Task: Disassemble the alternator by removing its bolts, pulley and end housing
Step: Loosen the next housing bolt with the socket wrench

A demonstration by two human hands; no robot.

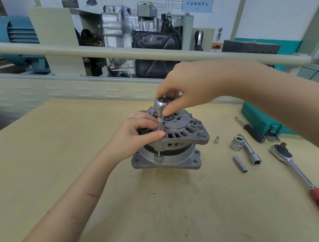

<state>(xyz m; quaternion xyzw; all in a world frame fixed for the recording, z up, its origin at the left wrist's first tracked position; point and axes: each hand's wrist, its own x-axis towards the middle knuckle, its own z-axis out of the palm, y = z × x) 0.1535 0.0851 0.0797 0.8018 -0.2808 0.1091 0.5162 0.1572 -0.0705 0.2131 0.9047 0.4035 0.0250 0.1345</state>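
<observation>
Beige tabletop [62, 153] carries the work, with a pale perforated back panel [46, 90] and a cutaway engine display [137, 32] behind it. Your alternator [172, 139] stands on its wide flange near the middle of the tabletop, end housing [184, 129] uppermost.

Your right hand [185, 89] reaches in from the right and pinches the head of a small ratchet [160, 103] between thumb and fingertips. Directly below that grip, a knurled socket extension [160, 122] runs straight down to the near-left edge of the end housing, where it meets a through-bolt [159, 154] whose shaft shows in the gap between the two housings.

Your left hand [136, 134] sits just below the right-hand grip, its fingers and thumb curled round the lower end of the extension and resting against the housing.

To the right of both grips, well apart from the alternator, loose tools lie on the tabletop: a tiny socket [216, 140], a large socket [236, 143], a long tubular spanner [250, 150], a slim deep socket [240, 164], a screwdriver [251, 130], a big ratchet with a red handle [297, 169] and a green tool case [261, 121].
</observation>
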